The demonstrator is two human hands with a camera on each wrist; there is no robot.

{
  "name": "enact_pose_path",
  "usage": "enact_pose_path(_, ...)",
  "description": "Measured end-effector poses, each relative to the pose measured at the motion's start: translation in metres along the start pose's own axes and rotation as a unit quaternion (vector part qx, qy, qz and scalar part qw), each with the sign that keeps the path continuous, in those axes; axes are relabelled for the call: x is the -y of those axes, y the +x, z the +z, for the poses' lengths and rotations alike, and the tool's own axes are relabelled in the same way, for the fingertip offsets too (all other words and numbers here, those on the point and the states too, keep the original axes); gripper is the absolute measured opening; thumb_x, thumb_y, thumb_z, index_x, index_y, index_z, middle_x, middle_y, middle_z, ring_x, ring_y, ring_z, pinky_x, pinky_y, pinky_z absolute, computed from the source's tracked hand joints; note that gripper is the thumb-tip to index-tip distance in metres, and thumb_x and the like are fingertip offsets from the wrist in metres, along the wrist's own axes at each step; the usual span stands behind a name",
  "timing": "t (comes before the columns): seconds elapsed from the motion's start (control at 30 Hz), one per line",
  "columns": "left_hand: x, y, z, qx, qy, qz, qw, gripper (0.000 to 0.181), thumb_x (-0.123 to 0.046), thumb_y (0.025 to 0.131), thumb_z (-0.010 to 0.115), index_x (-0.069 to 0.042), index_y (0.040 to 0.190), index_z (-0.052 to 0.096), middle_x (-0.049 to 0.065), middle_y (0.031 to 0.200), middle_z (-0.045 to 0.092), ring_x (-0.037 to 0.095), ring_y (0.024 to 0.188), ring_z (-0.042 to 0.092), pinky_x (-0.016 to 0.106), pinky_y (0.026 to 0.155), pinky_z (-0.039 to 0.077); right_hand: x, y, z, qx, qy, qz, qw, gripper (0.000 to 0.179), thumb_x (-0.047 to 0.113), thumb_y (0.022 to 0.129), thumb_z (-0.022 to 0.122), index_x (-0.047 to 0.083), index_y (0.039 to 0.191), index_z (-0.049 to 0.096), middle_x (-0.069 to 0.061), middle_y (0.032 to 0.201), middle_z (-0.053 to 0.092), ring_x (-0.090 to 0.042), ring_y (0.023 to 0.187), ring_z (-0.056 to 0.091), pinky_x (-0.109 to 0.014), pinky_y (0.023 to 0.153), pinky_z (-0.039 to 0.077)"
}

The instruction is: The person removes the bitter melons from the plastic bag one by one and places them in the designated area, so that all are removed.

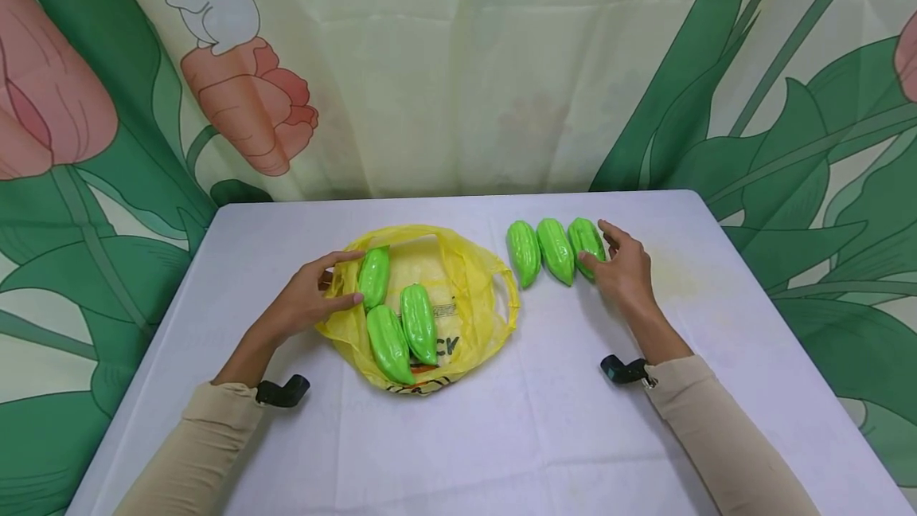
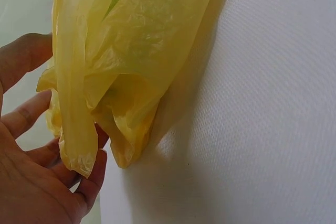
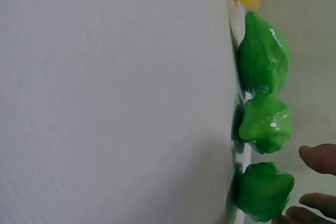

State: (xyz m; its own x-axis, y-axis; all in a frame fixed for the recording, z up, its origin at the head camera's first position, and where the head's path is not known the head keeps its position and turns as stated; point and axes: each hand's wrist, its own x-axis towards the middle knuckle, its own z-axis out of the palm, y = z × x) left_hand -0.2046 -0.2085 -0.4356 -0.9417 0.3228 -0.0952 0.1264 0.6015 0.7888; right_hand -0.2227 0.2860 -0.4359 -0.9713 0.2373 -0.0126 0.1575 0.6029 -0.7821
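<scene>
My left hand [image 1: 306, 293] is at the left rim of a yellow plastic bag [image 1: 478, 321], thumb and index finger spread and touching it. In the left wrist view, the bag's handle [image 2: 71, 93] hangs in front of some fingers. Inside the bag lie three glossy green ribbed fruits [image 1: 419, 325], one of them close to my left fingertips. My right hand [image 1: 622, 267] reaches around the rightmost of three similar fruits [image 1: 586, 241] on the table, thumb and fingers spread on either side. In the right wrist view a gap shows between the thumb [image 3: 320, 159] and this fruit [image 3: 263, 191].
A white cloth covers the table [image 1: 473, 460]. The other two loose fruits, a middle one [image 1: 555, 249] and a left one [image 1: 524, 253], lie between the bag and my right hand. Behind the table hangs a printed curtain [image 1: 458, 86].
</scene>
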Motion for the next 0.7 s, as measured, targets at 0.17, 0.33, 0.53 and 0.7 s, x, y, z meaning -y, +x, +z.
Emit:
enact_pose_path(0.17, 0.001, 0.001, 0.000, 0.000, 0.002, 0.005, 1.0000, 0.074, -0.029, 0.096, 0.081, -0.019, 0.161, 0.047, 0.019, 0.163, 0.044, 0.037, 0.117, 0.061, 0.039, 0.095, 0.052, 0.010, -0.009, 0.000, -0.017, 0.017, -0.019, 0.9995, 0.074, 0.012, 0.099, 0.076, 0.012, 0.164, 0.041, -0.016, 0.169, 0.041, -0.037, 0.157, 0.039, -0.047, 0.125, 0.038)
enact_pose_path(0.33, 0.001, 0.001, 0.000, -0.001, 0.000, 0.008, 1.0000, 0.074, -0.029, 0.097, 0.081, -0.018, 0.161, 0.047, 0.020, 0.164, 0.043, 0.037, 0.119, 0.062, 0.043, 0.097, 0.052, 0.024, -0.019, 0.003, -0.022, 0.025, -0.028, 0.9991, 0.079, 0.016, 0.096, 0.080, 0.015, 0.165, 0.041, -0.012, 0.168, 0.044, -0.033, 0.157, 0.041, -0.046, 0.124, 0.039)
enact_pose_path(0.53, 0.002, 0.002, 0.000, -0.003, 0.003, 0.007, 1.0000, 0.074, -0.031, 0.096, 0.081, -0.019, 0.161, 0.048, 0.019, 0.165, 0.043, 0.038, 0.120, 0.061, 0.046, 0.100, 0.051, 0.037, -0.032, 0.014, -0.015, 0.037, -0.058, 0.9975, 0.079, 0.017, 0.094, 0.083, 0.017, 0.162, 0.045, -0.009, 0.166, 0.047, -0.030, 0.155, 0.043, -0.043, 0.123, 0.040)
enact_pose_path(0.7, 0.004, 0.002, 0.001, -0.004, 0.005, 0.003, 1.0000, 0.074, -0.032, 0.096, 0.081, -0.020, 0.161, 0.047, 0.019, 0.166, 0.042, 0.038, 0.121, 0.060, 0.048, 0.101, 0.050, 0.046, -0.046, 0.031, 0.010, 0.059, -0.094, 0.9938, 0.079, 0.016, 0.091, 0.086, 0.015, 0.160, 0.048, -0.007, 0.166, 0.047, -0.030, 0.154, 0.044, -0.043, 0.122, 0.041)
